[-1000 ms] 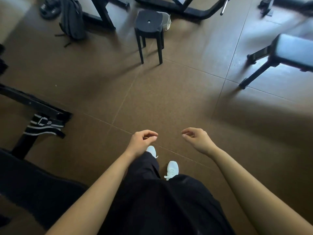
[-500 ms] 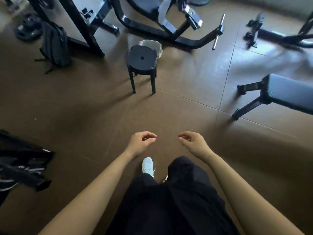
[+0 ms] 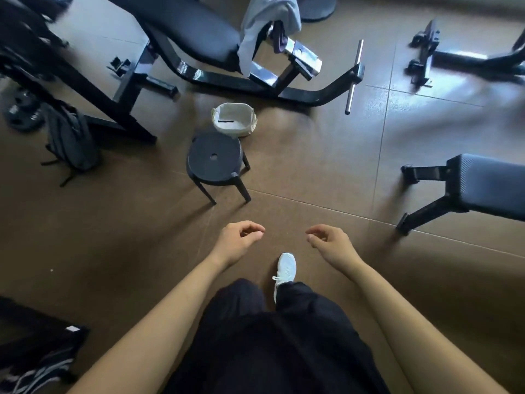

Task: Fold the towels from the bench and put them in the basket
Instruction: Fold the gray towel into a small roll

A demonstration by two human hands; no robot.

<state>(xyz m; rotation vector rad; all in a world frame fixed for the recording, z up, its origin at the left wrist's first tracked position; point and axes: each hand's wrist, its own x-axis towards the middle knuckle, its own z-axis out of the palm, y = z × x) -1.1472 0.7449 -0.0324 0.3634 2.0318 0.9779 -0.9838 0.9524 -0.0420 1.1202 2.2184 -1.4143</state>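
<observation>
A grey towel (image 3: 265, 21) hangs over the end of a black padded bench (image 3: 196, 32) at the top of the view, with a darker purple cloth (image 3: 279, 38) tucked under it. A small white fabric basket (image 3: 234, 119) stands on the brown floor just below the bench frame; I see nothing in it but a dark slit in its wall. My left hand (image 3: 237, 241) and my right hand (image 3: 329, 241) hover low in the centre, far from the bench, fingers loosely curled and holding nothing.
A round black stool (image 3: 214, 160) stands right in front of the basket. A grey backpack (image 3: 71, 137) leans against a rack at left, weight plates (image 3: 21, 115) beyond it. Another padded bench (image 3: 483, 186) is at right. My white shoe (image 3: 285, 270) steps forward.
I have walked forward: the stool, basket and bench have slid down and closer in view, and the towel has come into sight. Both hands stay raised, their fingers slightly looser.
</observation>
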